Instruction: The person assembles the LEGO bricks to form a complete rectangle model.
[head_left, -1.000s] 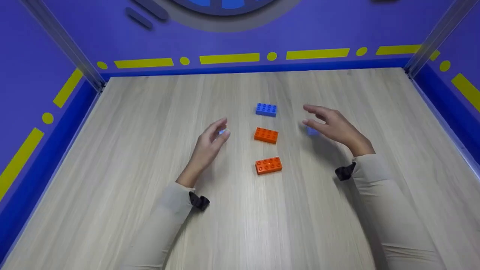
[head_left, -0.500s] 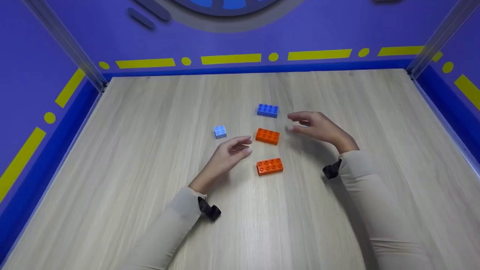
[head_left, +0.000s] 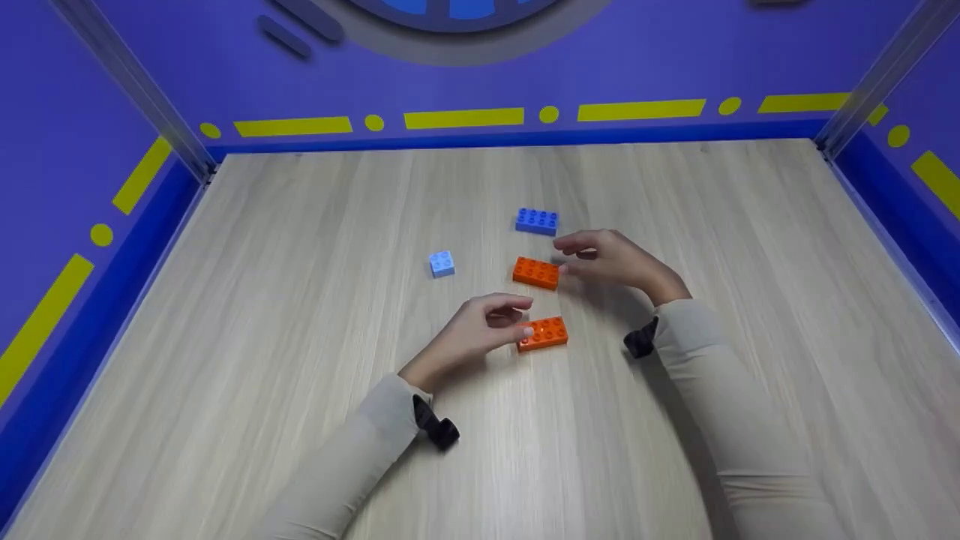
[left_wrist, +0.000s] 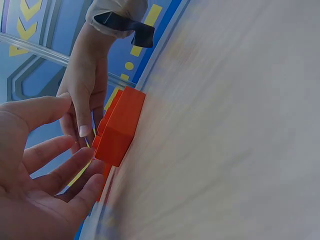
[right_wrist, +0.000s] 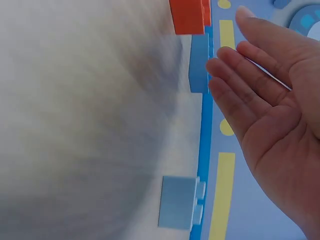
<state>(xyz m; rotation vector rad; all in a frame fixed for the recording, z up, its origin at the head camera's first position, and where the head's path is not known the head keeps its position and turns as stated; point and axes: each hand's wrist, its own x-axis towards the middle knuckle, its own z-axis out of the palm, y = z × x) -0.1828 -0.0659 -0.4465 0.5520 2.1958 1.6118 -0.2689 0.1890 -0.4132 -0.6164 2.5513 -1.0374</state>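
Observation:
Two orange building bricks lie in the middle of the table. My left hand (head_left: 480, 330) reaches to the near orange brick (head_left: 549, 334), its thumb overlapping that brick's left end in the head view. In the left wrist view its fingers are spread and loosely bent beside the orange brick (left_wrist: 120, 127). By the right end of the far orange brick (head_left: 534, 273) is my right hand (head_left: 615, 259), thumb tip right at the brick. The right wrist view shows this hand's palm (right_wrist: 280, 120) and relaxed fingers, holding nothing.
A blue brick (head_left: 537, 221) lies behind the orange ones. One small light blue brick (head_left: 442, 264) sits to the left; another light blue brick (right_wrist: 177, 202) shows in the right wrist view, hidden in the head view. Purple-blue walls (head_left: 480, 82) enclose the wooden table (head_left: 300, 300).
My left hand has moved right and nearer me, from the small light blue brick to the near orange brick. My right hand has moved left to the far orange brick. The bricks stay put.

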